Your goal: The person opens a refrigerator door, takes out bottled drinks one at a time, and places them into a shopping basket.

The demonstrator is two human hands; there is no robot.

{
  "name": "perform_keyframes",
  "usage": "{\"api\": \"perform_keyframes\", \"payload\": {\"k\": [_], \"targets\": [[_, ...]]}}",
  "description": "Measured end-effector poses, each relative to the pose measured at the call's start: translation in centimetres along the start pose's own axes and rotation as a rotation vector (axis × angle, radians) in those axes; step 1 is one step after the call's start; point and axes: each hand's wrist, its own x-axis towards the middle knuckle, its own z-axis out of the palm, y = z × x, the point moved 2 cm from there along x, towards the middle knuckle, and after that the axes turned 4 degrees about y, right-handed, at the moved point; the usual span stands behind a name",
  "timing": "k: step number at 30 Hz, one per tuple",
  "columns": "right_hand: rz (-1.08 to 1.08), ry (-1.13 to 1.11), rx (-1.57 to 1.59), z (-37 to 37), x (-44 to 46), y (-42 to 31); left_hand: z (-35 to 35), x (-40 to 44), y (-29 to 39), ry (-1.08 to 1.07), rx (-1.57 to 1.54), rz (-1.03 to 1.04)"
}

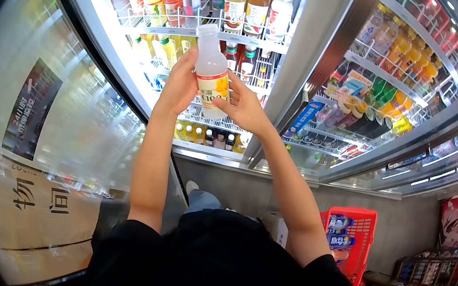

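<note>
A clear drink bottle (213,63) with a white cap and a yellow-orange fruit label is held up in front of the open fridge, tilted slightly to the left at its top. My left hand (181,82) grips its left side, the fingers partly hidden behind it. On the lower right side, the fingers and thumb of my right hand (244,105) close around the label. Behind the bottle, fridge shelves (197,33) carry rows of juice and tea bottles (256,10).
The fridge's glass door (61,98) stands open at my left. A second cooler (388,77) with drinks is on the right. On the floor, a red shopping basket (369,231) holds bottles with blue labels (341,222). Snack racks (426,273) stand at the lower right.
</note>
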Motion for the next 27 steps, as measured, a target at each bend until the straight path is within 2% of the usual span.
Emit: {"api": "perform_keyframes", "payload": {"k": [5,7,11,22,24,27], "targets": [[0.033,0.053,0.208,-1.2,-4.7,-1.1,2.1,-2.9,-1.6,-0.048,0.047,-0.043],[0.059,0.088,0.244,-1.7,-6.5,-1.4,2.8,-4.1,-2.2,-0.097,0.181,-0.084],[0.037,0.206,0.256,-2.7,-9.8,-0.9,2.7,-6.0,-4.3,-0.163,0.432,-0.159],[0.059,0.448,0.248,-3.3,-18.6,-2.8,5.9,-11.5,-9.6,-0.461,0.560,-0.260],[0.075,0.488,0.249,-2.9,-20.3,-3.4,6.3,-12.7,-10.5,-0.584,0.602,-0.256],[0.158,0.518,0.199,-1.9,-23.3,-4.1,6.8,-15.3,-10.6,-0.608,0.624,-0.304]]}}
